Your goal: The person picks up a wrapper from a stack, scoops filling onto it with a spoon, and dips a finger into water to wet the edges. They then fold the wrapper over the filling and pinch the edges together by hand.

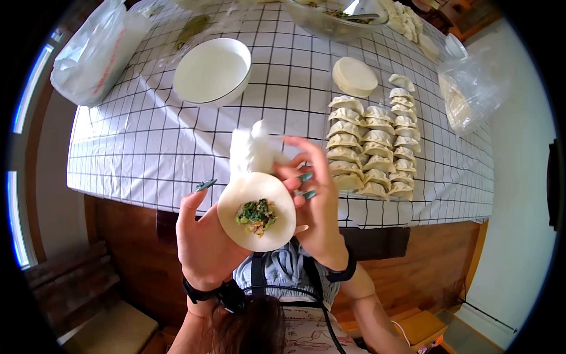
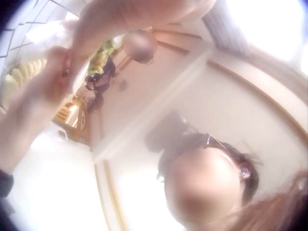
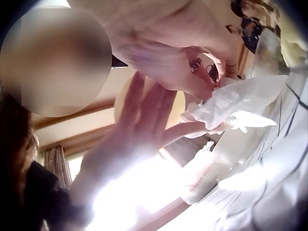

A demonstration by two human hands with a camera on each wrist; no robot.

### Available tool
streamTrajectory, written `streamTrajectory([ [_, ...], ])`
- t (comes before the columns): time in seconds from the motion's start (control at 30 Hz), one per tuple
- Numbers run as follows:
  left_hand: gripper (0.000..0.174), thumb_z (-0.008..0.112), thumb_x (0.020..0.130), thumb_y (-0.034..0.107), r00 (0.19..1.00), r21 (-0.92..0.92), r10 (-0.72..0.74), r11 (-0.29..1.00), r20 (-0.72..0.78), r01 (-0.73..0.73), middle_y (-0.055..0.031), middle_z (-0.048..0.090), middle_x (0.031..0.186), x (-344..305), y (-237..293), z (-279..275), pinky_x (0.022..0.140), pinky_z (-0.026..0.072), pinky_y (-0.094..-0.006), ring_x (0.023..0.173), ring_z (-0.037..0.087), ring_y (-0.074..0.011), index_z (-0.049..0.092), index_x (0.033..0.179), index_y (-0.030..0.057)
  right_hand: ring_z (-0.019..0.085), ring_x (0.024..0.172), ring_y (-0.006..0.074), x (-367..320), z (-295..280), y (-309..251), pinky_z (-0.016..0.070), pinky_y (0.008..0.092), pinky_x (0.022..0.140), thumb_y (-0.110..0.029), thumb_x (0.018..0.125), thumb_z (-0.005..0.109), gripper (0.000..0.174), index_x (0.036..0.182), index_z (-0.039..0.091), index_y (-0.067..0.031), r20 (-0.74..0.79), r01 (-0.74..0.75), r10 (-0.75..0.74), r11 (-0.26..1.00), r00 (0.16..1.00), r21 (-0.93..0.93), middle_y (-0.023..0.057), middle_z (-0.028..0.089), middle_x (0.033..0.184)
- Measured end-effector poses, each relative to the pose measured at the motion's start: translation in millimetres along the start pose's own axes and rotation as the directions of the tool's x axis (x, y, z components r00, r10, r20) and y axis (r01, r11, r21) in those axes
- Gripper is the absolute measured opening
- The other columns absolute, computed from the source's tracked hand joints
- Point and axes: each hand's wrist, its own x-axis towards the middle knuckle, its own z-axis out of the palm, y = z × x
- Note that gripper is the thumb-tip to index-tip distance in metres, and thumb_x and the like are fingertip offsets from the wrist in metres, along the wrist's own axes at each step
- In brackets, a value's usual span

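Observation:
My left hand (image 1: 206,248) carries a round dumpling wrapper (image 1: 236,227) on its outstretched fingers, with the thumb raised clear at the side. A mound of green and pinkish filling (image 1: 257,216) lies at the wrapper's middle. From below, the right wrist view shows straight fingers under the pale wrapper (image 3: 179,103). Just past the wrapper's far edge, my right hand (image 1: 318,206) pinches a crumpled white tissue (image 1: 250,147), its index finger extended. That tissue (image 3: 245,98) hangs from the fingertips in the right wrist view.
Rows of folded dumplings (image 1: 377,147) lie at the right, behind them a stack of wrappers (image 1: 354,76). A white bowl (image 1: 212,71) stands at the left by a plastic bag (image 1: 100,53). A glass bowl (image 1: 330,26) of filling sits at the back, a clear bag (image 1: 471,91) far right.

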Motion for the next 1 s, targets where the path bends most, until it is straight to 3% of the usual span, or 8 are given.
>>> streamTrajectory([
  [0.07,0.073,0.036,0.081,0.048,0.999,0.215,-0.005,0.977,-0.052,0.016,-0.0174,0.042,0.127,0,-2,12,0.096,0.0312,-0.0427,0.115,0.043,-0.0293,0.028,0.133,-0.0018,0.053,0.079,0.0185,8,5,0,0.0495,0.0245,0.058,0.01,0.07,0.048,0.03,0.099,0.055,0.0062,-0.167,0.114,-0.185,0.924,0.968,-0.365,0.0145,0.038,0.118],
  [0.2,0.074,0.035,0.08,0.048,0.998,0.247,0.037,0.969,-0.052,-0.023,-0.0162,0.041,0.129,-6,-4,18,0.097,0.0303,-0.0412,0.116,0.042,-0.028,0.025,0.135,-0.0017,0.056,0.075,0.017,12,10,16,0.048,0.0214,0.051,0.009,0.071,0.051,0.033,0.104,0.054,0.0061,-0.22,0.037,-0.135,0.916,0.966,-0.399,0.0143,0.038,0.11],
  [0.27,0.081,0.034,0.08,0.048,0.991,0.2,0.096,0.977,-0.092,-0.076,-0.0284,0.029,0.134,-2,-8,15,0.095,0.0294,-0.0554,0.119,0.036,-0.0424,0.015,0.134,-0.0099,0.054,0.086,0.0212,11,12,18,0.0492,0.0255,0.06,0.004,0.073,0.047,0.034,0.107,0.053,0.0059,-0.249,-0.132,0.122,0.991,0.961,-0.022,0.0157,0.039,0.117],
  [0.33,0.083,0.034,0.08,0.049,0.994,0.209,0.095,0.975,-0.061,-0.08,-0.0273,0.029,0.134,0,-10,15,0.097,0.0298,-0.0527,0.119,0.036,-0.0413,0.013,0.134,-0.0093,0.05,0.095,0.0258,8,3,18,0.0466,0.0314,0.075,0.002,0.073,0.045,0.037,0.109,0.052,0.0047,-0.111,0.083,-0.167,0.842,0.98,-0.534,0.0167,0.037,0.126],
  [0.63,0.084,0.036,0.079,0.051,0.982,0.247,0.05,0.965,0.181,-0.094,-0.0265,0.028,0.135,20,-18,28,0.099,0.0296,-0.0512,0.123,0.032,-0.0402,0.011,0.136,-0.0057,0.052,0.099,0.0282,-39,-46,-33,0.0443,0.035,0.083,0.001,0.066,0.068,0.054,0.117,0.049,-0.0012,-0.148,0.117,-0.26,0.781,0.954,-0.614,0.0208,0.038,0.128],
  [0.7,0.084,0.036,0.079,0.05,0.984,0.238,0.032,0.969,0.174,-0.074,-0.0264,0.028,0.135,26,-20,30,0.099,0.0297,-0.051,0.123,0.031,-0.0401,0.011,0.136,-0.0053,0.056,0.095,0.0286,-46,-58,-29,0.0452,0.0366,0.083,-0.001,0.065,0.069,0.05,0.112,0.053,-0.0065,0.017,0.472,-0.573,0.658,0.819,-0.587,0.0226,0.046,0.12],
  [0.8,0.083,0.036,0.079,0.05,0.983,0.184,-0.002,0.982,0.184,-0.032,-0.0266,0.027,0.135,33,-25,28,0.1,0.029,-0.0495,0.123,0.031,-0.0402,0.012,0.136,-0.0061,0.057,0.091,0.0271,-43,-60,-33,0.046,0.0382,0.078,-0.009,0.066,0.07,0.045,0.103,0.054,-0.0261,0.124,0.458,-0.484,0.672,0.866,-0.581,0.0152,0.059,0.107],
  [1.0,0.084,0.035,0.08,0.051,0.984,0.207,-0.047,0.978,0.17,0.011,-0.0279,0.026,0.135,36,-28,28,0.102,0.0265,-0.0453,0.123,0.031,-0.0407,0.012,0.134,-0.0091,0.058,0.09,0.0186,-41,-63,-27,0.0448,0.0356,0.074,-0.015,0.065,0.072,0.037,0.095,0.053,-0.0263,0.243,0.533,-0.549,0.466,0.8,-0.706,0.0006,0.06,0.107],
])
